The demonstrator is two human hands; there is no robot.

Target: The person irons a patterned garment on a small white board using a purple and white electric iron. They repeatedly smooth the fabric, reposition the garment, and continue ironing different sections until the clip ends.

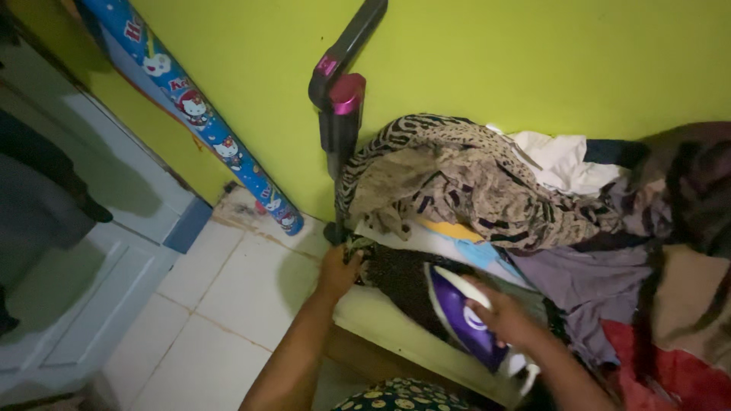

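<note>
Right hand (509, 318), lower centre, closed around the handle of a purple-and-white electric iron (462, 318), soleplate resting on a dark patterned garment (400, 278) laid flat over a pale padded surface (381, 318). Left hand (339, 270) pinches the garment's far edge, apparently holding it taut. Unsorted clothes pile (487, 183) at right; dark stick vacuum (343, 99) against the green wall (533, 61).

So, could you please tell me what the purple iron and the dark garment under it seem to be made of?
The iron, gripped by the right hand, looks like glossy purple plastic with a white handle; it catches a sheen. The dark garment, pinched by the left hand, looks like soft, matte woven fabric, finely speckled, though the dim light leaves the weave unclear.
</note>
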